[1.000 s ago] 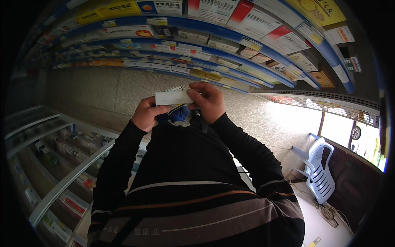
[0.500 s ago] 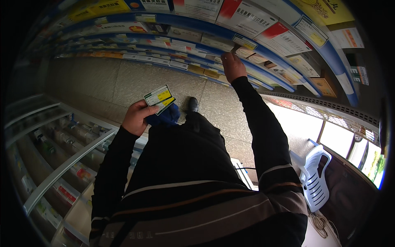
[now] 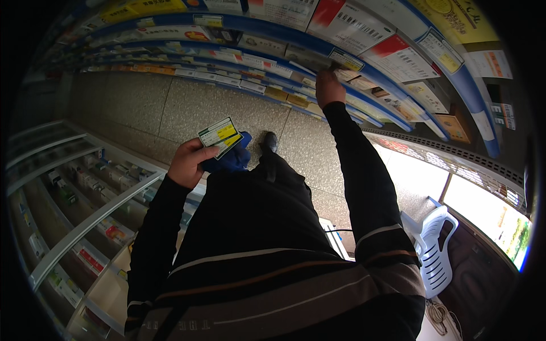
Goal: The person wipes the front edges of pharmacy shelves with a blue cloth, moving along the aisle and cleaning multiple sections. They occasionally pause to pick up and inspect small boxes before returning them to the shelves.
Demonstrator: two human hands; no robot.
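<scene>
Stands on a speckled floor (image 3: 216, 102) between blue-edged shelves (image 3: 278, 33) of boxes (image 3: 347, 25) at twelve o'clock and a display case (image 3: 102, 222) at eight, with a pale-blue chair (image 3: 437, 257) at four. Holds a white-and-yellow card (image 3: 220, 136) toward ten o'clock, pinched between thumb and fingers of the left hand (image 3: 187, 163). Reaches the right hand (image 3: 330, 91) up to the shelves at one o'clock; cannot tell its grip, fingertips hidden.

A shop is shown, with the look of a pharmacy. Printed cartons (image 3: 350, 25) are lined up in rows on tiered shelves (image 3: 472, 91), along whose blue front edges white-and-yellow labels (image 3: 346, 59) are fixed. Opposite, across a speckled floor (image 3: 207, 94), more small packages (image 3: 88, 258) are kept in a metal-framed display case (image 3: 96, 228).
</scene>
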